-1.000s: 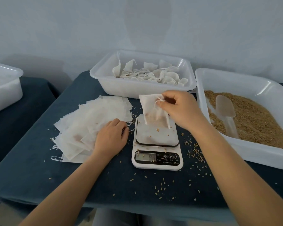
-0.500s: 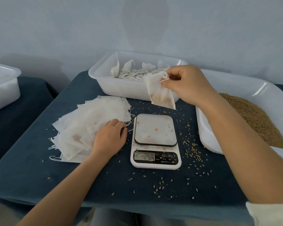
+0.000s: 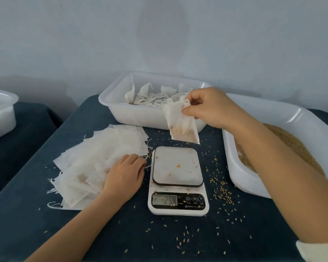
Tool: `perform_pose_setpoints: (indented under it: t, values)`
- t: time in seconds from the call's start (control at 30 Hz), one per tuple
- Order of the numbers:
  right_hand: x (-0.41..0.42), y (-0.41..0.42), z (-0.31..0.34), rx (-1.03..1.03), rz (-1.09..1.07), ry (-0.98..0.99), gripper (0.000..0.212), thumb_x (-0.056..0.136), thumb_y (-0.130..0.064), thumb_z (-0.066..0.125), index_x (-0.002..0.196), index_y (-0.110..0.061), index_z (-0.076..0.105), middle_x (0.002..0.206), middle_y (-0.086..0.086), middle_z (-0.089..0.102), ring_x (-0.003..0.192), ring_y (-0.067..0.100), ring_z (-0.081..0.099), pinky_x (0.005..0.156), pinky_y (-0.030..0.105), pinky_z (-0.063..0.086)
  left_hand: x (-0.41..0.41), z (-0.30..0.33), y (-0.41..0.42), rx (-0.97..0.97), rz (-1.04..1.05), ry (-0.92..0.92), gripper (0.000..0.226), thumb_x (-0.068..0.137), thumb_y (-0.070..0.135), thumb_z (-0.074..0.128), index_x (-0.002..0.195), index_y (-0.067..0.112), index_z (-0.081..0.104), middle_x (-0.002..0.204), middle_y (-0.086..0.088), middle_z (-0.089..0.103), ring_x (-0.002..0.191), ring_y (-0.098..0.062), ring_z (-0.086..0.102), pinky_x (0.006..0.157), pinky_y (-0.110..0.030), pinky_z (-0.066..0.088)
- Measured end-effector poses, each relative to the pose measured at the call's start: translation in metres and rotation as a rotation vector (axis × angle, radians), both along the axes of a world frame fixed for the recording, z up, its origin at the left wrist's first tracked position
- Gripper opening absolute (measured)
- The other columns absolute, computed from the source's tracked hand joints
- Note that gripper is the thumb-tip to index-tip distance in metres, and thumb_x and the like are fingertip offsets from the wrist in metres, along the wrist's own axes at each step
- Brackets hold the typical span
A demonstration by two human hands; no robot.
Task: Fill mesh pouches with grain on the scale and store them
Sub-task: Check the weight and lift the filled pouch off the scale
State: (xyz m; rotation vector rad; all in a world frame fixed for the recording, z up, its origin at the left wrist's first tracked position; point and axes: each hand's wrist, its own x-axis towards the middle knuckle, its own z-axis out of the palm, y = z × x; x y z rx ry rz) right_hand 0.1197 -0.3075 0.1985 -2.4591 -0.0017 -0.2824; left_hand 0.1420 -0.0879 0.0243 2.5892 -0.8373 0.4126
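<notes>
My right hand (image 3: 210, 107) pinches the top of a white mesh pouch (image 3: 182, 125) with grain in its bottom. The pouch hangs in the air in front of the near wall of the white storage tub (image 3: 121, 112), which holds several filled pouches. Below it the white digital scale (image 3: 177, 178) stands with only a few loose grains on its platform. My left hand (image 3: 125, 174) rests palm down, fingers curled, on the right edge of the fanned stack of empty pouches (image 3: 95, 163). The grain tub (image 3: 273, 118) with brown grain stands at the right, partly hidden by my right forearm.
Loose grains are scattered on the dark blue cloth around and in front of the scale. Another white tub (image 3: 0, 114) stands at the far left on a separate blue surface. A pale wall rises behind the tubs.
My right hand lifted the filled pouch off the scale platform and carried it back toward the storage tub. My left hand stayed on the stack of empty pouches.
</notes>
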Motion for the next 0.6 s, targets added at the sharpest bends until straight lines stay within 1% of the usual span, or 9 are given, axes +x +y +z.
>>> perform_pose_setpoints:
  t: [0.07,0.1,0.2,0.23,0.3,0.37,0.4,0.47,0.6]
  values:
    - [0.012,-0.007,0.008,0.024,-0.022,0.028,0.006,0.080,-0.014,0.067,0.082,-0.009,0.068,0.067,-0.005,0.060,0.056,0.001,0.052,0.056,0.014,0.041,0.001,0.003,0.001,0.044,0.021,-0.062,0.025,0.069,0.002,0.076,0.091,0.012,0.069,0.091,-0.002,0.067,0.085,-0.029,0.061,0.070,-0.037,0.050]
    - [0.020,-0.012,0.012,0.033,-0.036,0.040,0.002,0.080,-0.014,0.068,0.079,-0.012,0.068,0.061,-0.009,0.058,0.049,-0.003,0.050,0.050,0.012,0.040,0.002,0.006,0.001,0.068,0.059,-0.096,0.031,0.065,0.002,0.078,0.093,0.012,0.069,0.095,-0.003,0.067,0.092,-0.031,0.062,0.075,-0.041,0.050]
    - [0.047,-0.030,0.023,0.143,-0.076,0.086,0.005,0.080,-0.011,0.069,0.079,-0.016,0.068,0.056,-0.010,0.058,0.044,-0.003,0.053,0.048,0.014,0.045,0.010,0.010,0.003,0.163,0.219,-0.019,0.046,0.071,0.018,0.076,0.114,0.006,0.063,0.122,-0.016,0.060,0.121,-0.040,0.050,0.098,-0.052,0.040]
    - [0.058,-0.036,0.025,0.219,-0.090,0.095,0.007,0.080,-0.009,0.069,0.080,-0.015,0.067,0.059,-0.006,0.061,0.047,-0.001,0.057,0.048,0.015,0.047,0.012,0.009,0.004,0.216,0.268,0.045,0.054,0.079,0.030,0.069,0.125,0.004,0.056,0.133,-0.019,0.051,0.129,-0.040,0.041,0.105,-0.050,0.033]
    - [0.081,-0.048,0.027,0.392,-0.121,0.093,0.009,0.081,-0.002,0.066,0.081,-0.011,0.066,0.069,0.003,0.064,0.056,0.005,0.065,0.052,0.015,0.051,0.013,0.008,0.006,0.266,0.311,0.116,0.064,0.093,0.050,0.039,0.137,0.005,0.042,0.145,-0.017,0.039,0.137,-0.033,0.032,0.112,-0.043,0.025]
    - [0.106,-0.057,0.026,0.531,-0.145,0.077,0.009,0.083,0.003,0.062,0.082,-0.006,0.063,0.076,0.010,0.065,0.061,0.011,0.069,0.057,0.018,0.055,0.012,0.007,0.008,0.244,0.273,0.154,0.074,0.096,0.054,0.013,0.124,0.002,0.057,0.131,-0.019,0.054,0.125,-0.034,0.049,0.103,-0.044,0.040]
    - [0.118,-0.061,0.024,0.578,-0.154,0.070,0.009,0.084,0.004,0.061,0.082,-0.005,0.062,0.078,0.012,0.065,0.062,0.014,0.069,0.059,0.020,0.057,0.012,0.006,0.009,0.219,0.256,0.167,0.078,0.096,0.053,0.009,0.113,0.001,0.065,0.120,-0.019,0.062,0.115,-0.035,0.057,0.095,-0.045,0.046]
    - [0.144,-0.066,0.019,0.615,-0.168,0.074,0.009,0.086,0.004,0.058,0.084,-0.004,0.060,0.080,0.013,0.064,0.065,0.017,0.069,0.063,0.021,0.058,0.009,0.007,0.010,0.183,0.267,0.168,0.078,0.097,0.051,0.009,0.103,0.003,0.070,0.110,-0.017,0.068,0.107,-0.034,0.062,0.089,-0.046,0.050]
    - [0.191,-0.067,0.003,0.599,-0.185,0.100,0.010,0.087,0.006,0.056,0.089,-0.003,0.058,0.083,0.015,0.062,0.067,0.018,0.066,0.061,0.021,0.057,0.015,-0.002,0.008,0.159,0.280,0.090,0.076,0.096,0.053,0.013,0.098,0.005,0.072,0.107,-0.015,0.069,0.104,-0.033,0.064,0.087,-0.045,0.051]
